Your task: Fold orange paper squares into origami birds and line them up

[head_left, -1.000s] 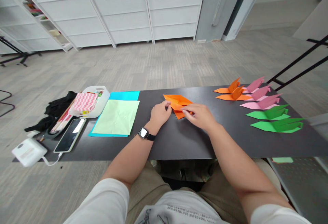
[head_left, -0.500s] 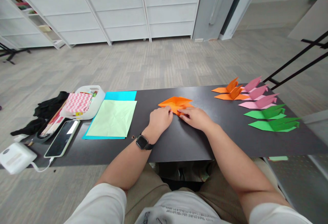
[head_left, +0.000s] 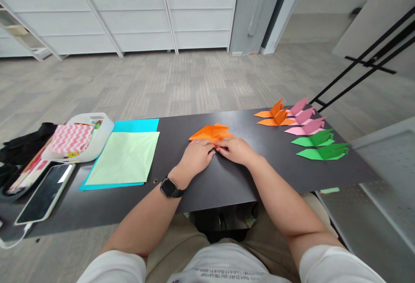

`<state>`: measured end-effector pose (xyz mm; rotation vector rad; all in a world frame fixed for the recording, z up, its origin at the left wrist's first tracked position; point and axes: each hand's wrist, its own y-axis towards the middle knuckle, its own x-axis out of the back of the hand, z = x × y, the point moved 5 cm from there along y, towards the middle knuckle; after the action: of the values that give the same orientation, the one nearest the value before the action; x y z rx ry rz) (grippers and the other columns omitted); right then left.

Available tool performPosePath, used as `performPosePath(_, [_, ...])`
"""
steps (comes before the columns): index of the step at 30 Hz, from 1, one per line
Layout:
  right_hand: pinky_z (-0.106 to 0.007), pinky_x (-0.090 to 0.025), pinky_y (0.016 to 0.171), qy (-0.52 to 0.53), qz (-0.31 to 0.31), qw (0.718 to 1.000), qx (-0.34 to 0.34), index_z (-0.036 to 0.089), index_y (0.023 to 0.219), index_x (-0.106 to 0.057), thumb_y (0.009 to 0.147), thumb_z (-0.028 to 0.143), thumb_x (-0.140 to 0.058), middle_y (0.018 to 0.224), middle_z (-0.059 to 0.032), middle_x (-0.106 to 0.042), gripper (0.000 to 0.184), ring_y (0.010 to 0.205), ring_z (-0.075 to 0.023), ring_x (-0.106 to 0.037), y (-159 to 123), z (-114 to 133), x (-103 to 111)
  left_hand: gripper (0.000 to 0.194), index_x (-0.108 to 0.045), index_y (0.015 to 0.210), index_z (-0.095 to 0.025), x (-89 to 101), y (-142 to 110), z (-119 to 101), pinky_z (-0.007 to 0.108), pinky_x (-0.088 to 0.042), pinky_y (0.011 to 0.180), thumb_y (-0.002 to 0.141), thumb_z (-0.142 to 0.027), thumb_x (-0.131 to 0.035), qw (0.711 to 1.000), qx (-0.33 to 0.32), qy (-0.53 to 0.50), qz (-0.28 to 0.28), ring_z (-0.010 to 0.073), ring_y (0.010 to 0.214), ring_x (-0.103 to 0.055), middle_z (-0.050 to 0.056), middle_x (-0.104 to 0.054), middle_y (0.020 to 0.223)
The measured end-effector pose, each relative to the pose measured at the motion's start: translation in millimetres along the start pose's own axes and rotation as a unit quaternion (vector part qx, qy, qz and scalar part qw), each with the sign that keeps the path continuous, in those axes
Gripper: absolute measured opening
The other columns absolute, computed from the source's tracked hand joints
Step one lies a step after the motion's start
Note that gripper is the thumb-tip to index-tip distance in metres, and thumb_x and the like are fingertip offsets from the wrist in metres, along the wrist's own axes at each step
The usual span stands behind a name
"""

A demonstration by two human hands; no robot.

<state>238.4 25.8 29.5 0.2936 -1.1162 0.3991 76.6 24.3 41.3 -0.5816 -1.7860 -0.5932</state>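
Observation:
A partly folded sheet of orange origami paper [head_left: 210, 132] lies on the dark table in front of me. My left hand [head_left: 196, 155], with a watch on its wrist, presses on the paper's near left side, its fingers bent over the edge. From the right, my right hand [head_left: 238, 150] has its fingertips on the near edge, close to the left fingers. Both hands are closed on the paper at its near corner. The fingers hide the lower part of the folds.
Folded paper birds in orange [head_left: 275, 116], pink [head_left: 304, 126] and green [head_left: 324, 151] stand at the right. Pale green paper [head_left: 125, 157] lies over blue paper [head_left: 138, 125] at the left. Beyond are a white basket [head_left: 105, 134] and a phone [head_left: 45, 194] with a cable.
The orange paper's flaps have been brought together into a narrower, raised shape. My fingers have moved to its near edge. The view has turned to the right.

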Motion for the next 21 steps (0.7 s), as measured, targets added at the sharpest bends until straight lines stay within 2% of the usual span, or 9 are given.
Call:
performPosePath(6, [-0.032, -0.045, 0.081, -0.038, 0.017, 0.999, -0.011, 0.029, 0.117, -0.083, 0.106, 0.036, -0.056, 0.108, -0.0060, -0.082, 0.030, 0.097, -0.0226, -0.072, -0.9, -0.8, 0.7, 0.029, -0.079, 0.125, -0.024, -0.2, -0.3, 1.2, 0.051, -0.049, 0.111, 0.102, -0.032, -0.063, 1.000, 0.013, 0.002, 0.005, 0.0324, 0.122, -0.067, 0.011, -0.074, 0.128])
performPosePath(9, [-0.032, -0.040, 0.071, -0.049, 0.015, 0.997, -0.066, 0.031, 0.105, -0.086, 0.106, 0.045, -0.056, 0.100, -0.0039, -0.083, 0.033, 0.088, -0.0219, -0.071, -3.3, -7.6, 6.7, 0.030, -0.080, 0.124, -0.025, 0.4, -0.4, 1.6, 0.049, -0.051, 0.109, 0.102, -0.033, -0.062, 1.000, 0.018, 0.000, 0.015, 0.0311, 0.120, -0.067, 0.010, -0.075, 0.127])
performPosePath(13, [-0.033, -0.031, 0.063, -0.047, 0.011, 0.989, -0.142, 0.027, 0.082, -0.084, 0.108, 0.052, -0.048, 0.083, -0.0050, -0.080, 0.050, 0.074, -0.0196, -0.066, -8.6, -24.4, 19.9, 0.031, -0.080, 0.125, -0.026, 0.7, -0.7, 2.6, 0.045, -0.052, 0.107, 0.104, -0.033, -0.059, 0.999, 0.015, 0.002, 0.030, 0.0288, 0.118, -0.068, 0.009, -0.075, 0.126])
performPosePath(18, [-0.032, -0.030, 0.061, -0.040, -0.001, 0.971, -0.234, 0.029, 0.093, -0.087, 0.104, 0.053, -0.053, 0.088, -0.0055, -0.081, 0.043, 0.078, -0.0208, -0.067, -16.8, -57.4, 33.8, 0.031, -0.079, 0.128, -0.028, 1.1, -1.6, 3.8, 0.049, -0.049, 0.111, 0.103, -0.034, -0.061, 0.999, 0.027, 0.003, 0.031, 0.0304, 0.127, -0.066, 0.008, -0.073, 0.137])
performPosePath(21, [-0.031, -0.033, 0.063, -0.021, -0.013, 0.968, -0.249, 0.030, 0.098, -0.087, 0.102, 0.049, -0.056, 0.091, -0.0055, -0.082, 0.037, 0.081, -0.0212, -0.068, -20.9, -73.8, 38.7, 0.031, -0.079, 0.127, -0.027, 1.4, -1.7, 2.7, 0.050, -0.048, 0.112, 0.102, -0.032, -0.062, 0.999, 0.028, -0.007, 0.035, 0.0312, 0.130, -0.065, 0.008, -0.072, 0.140])
